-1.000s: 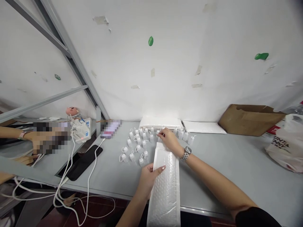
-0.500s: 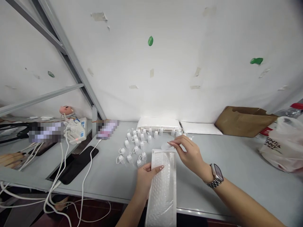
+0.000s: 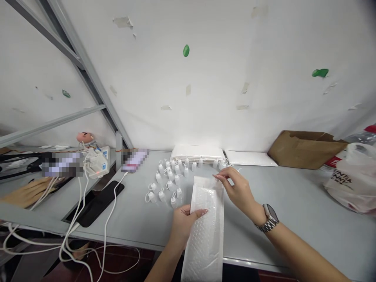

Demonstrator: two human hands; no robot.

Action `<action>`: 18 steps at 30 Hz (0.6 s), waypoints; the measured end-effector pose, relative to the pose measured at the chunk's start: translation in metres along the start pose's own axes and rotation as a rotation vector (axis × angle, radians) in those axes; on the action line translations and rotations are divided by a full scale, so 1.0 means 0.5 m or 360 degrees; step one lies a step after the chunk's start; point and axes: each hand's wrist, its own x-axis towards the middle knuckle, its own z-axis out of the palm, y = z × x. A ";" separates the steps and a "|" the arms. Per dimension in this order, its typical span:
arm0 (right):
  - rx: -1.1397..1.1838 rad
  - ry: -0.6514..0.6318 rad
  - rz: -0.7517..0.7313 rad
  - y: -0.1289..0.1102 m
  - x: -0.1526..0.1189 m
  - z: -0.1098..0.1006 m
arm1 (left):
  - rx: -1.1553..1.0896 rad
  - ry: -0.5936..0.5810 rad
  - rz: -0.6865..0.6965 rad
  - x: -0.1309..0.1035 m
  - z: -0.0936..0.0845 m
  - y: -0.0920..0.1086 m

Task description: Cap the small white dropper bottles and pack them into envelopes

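Observation:
A white bubble mailer [image 3: 205,231] lies lengthwise in front of me, its lower end reaching past the table's front edge. My left hand [image 3: 186,221] grips its left side, thumb on the front and fingers behind. The mailer's flap [image 3: 202,181] is up at the far end. My right hand [image 3: 235,188], with a watch on the wrist, pinches thumb and forefinger at the flap's right corner; whether a thin clear strip is also between the fingertips is too faint to tell. Several small white squeeze bottles [image 3: 170,186] with looped caps stand just left of and beyond the mailer.
A stack of white mailers [image 3: 197,152] rests against the wall, with another mailer [image 3: 249,158] beside it. A brown paper bag [image 3: 305,150] and a white plastic bag [image 3: 346,180] stand on the right. Phones, including a black one [image 3: 101,203], white cables and a power strip [image 3: 98,164] are on the left.
The mailer has shifted slightly right and away from me, and its flap now stands out flatter beyond the opening. My right hand stays pinched, slightly further right. At far left another person's hand has moved in further.

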 end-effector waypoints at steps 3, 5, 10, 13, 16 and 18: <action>0.0149 -0.0379 0.0377 0.006 0.016 0.003 | 0.0026 -0.0024 0.0015 -0.001 0.002 -0.004; 0.0224 -0.0664 0.0544 0.003 0.020 0.009 | -0.0018 -0.0003 0.0042 0.001 0.004 -0.009; 0.0201 -0.0828 0.0522 -0.019 0.005 0.033 | -0.0134 0.0078 0.0093 0.009 0.006 -0.020; 0.0212 -0.0949 0.0519 -0.028 -0.008 0.042 | -0.0183 0.0073 0.0114 0.011 0.007 -0.023; 0.0248 -0.0921 0.0420 -0.020 -0.014 0.043 | -0.0198 0.0087 0.0104 0.012 0.003 -0.022; 0.0214 -0.0533 0.0329 -0.005 -0.017 0.040 | -0.0224 0.0149 0.0089 0.013 -0.003 -0.019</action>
